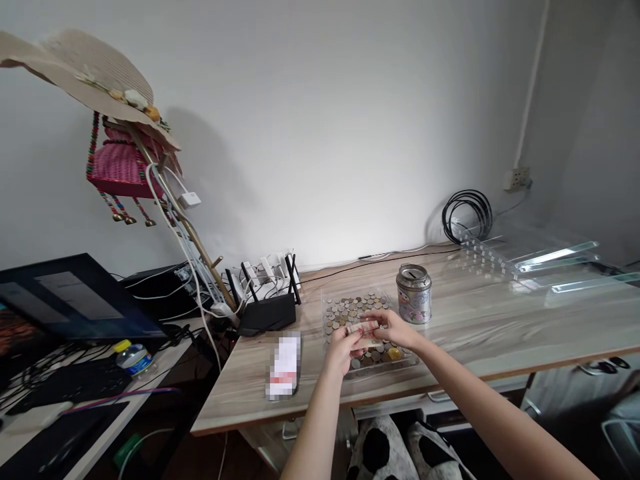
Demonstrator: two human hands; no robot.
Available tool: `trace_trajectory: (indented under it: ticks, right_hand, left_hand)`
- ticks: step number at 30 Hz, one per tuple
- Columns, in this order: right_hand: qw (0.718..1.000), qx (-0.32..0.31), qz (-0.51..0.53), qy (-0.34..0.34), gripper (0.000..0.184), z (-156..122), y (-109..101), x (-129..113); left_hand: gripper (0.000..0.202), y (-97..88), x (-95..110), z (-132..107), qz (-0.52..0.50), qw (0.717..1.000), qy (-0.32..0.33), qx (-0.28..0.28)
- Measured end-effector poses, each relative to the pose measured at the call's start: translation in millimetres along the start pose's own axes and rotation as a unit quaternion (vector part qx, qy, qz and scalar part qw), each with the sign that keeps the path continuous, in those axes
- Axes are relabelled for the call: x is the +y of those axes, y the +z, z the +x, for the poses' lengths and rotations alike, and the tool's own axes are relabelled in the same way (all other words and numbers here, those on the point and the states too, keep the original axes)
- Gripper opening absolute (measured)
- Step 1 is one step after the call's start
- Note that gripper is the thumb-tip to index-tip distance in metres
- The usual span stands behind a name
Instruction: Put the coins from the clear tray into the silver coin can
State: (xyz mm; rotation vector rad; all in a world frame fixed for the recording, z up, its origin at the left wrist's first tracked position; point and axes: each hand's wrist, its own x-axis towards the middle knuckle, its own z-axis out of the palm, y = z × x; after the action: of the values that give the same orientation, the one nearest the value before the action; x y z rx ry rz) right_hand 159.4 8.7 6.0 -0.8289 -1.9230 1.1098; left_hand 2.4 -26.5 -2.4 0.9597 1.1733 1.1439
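Both hands work a pale, pinkish paper note (367, 340), likely a banknote, over a clear tray (371, 371) of loose coins (350, 308); handling it well, I judge, calls for a light pinch at both ends, even tension, no sharp tugging, since thin paper creases or tears readily; thumbs best used to smooth from the middle outward; wrists kept high enough that the knuckles do not rake the coins, and the sheets, if more than one, squared edge to edge; number of layers too small to tell.

Position: note lies between the two hands, above the middle of the tray; left hand (341, 351) has its fingers narrow, closed on the note's near left part, thumb side up; right hand (399, 331) comes in from the other side, fingers curled over the note's right end, apparently gripping it too; exact fingertip contact there partly hidden by the paper and the hand itself.

Nearby: lidded metal tin (414, 298) with a slot in its top, standing upright on the desk (470, 333) just beyond the right hand; a larger gold-coloured coin (395, 353) in the tray, below the right hand.
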Motion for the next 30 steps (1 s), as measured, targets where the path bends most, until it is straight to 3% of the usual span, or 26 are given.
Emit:
trace_trajectory:
  ticks: [3,5,9,13,18,23,30]
  right_hand:
    - [0.995,-0.076,0.035,0.048,0.044,-2,-3,1]
    - [0.997,-0.057,-0.022,0.039,0.035,-1,-2,3]
    - [0.986,0.020,-0.161,-0.042,0.024,-3,3,2]
    - [0.963,0.025,-0.244,-0.112,0.022,-9,3,-5]
    - [0.971,0.000,-0.226,-0.082,0.024,-10,3,-5]
    - [0.974,0.035,-0.216,-0.053,0.017,-8,1,0]
    - [0.948,0.018,-0.307,-0.086,0.018,-14,1,-14]
  left_hand:
    - [0.022,1.2,-4,1,0.012,1.000,0.007,0.005]
    - [0.022,2.0,-3,0,0.032,0.999,0.004,-0.008]
    - [0.028,1.5,0,-1,0.042,0.998,-0.027,-0.049]
    - [0.031,-1.0,-1,0,0.032,0.996,-0.029,-0.075]
    - [0.023,-0.7,-3,1,0.036,0.998,0.005,-0.043]
    - [0.032,3.1,-1,-1,0.079,0.995,-0.033,-0.052]
    - [0.024,-0.2,-5,4,0.070,0.994,-0.040,-0.072]
